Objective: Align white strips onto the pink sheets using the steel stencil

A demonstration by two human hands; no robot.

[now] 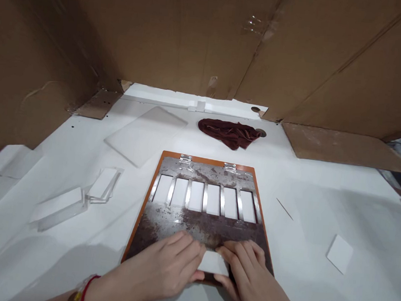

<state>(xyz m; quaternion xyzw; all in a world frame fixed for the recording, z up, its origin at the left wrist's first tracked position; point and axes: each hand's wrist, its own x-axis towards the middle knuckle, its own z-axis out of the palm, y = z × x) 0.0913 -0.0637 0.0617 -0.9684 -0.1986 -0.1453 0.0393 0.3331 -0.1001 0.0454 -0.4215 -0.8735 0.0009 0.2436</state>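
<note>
A small white rectangular piece [213,262], perhaps a short stack of cards, is pinched between my two hands above the near part of a hinged metal plate [166,222]. My left hand [172,265] grips its left end, and my right hand [246,271] closes on its right end. The plate lies on an orange board [133,238], joined to it by two hinges [185,158] at the far edge. White shows through a row of several rectangular slots [196,196] in the plate.
Several stacked white cards [102,184] and a white block-like stack [58,203] lie at left. Behind are a translucent sheet [147,134] and a dark red cloth [230,133]. At right lie a thin stick [284,208] and a white card [340,254]. Cardboard walls [196,37] enclose the table.
</note>
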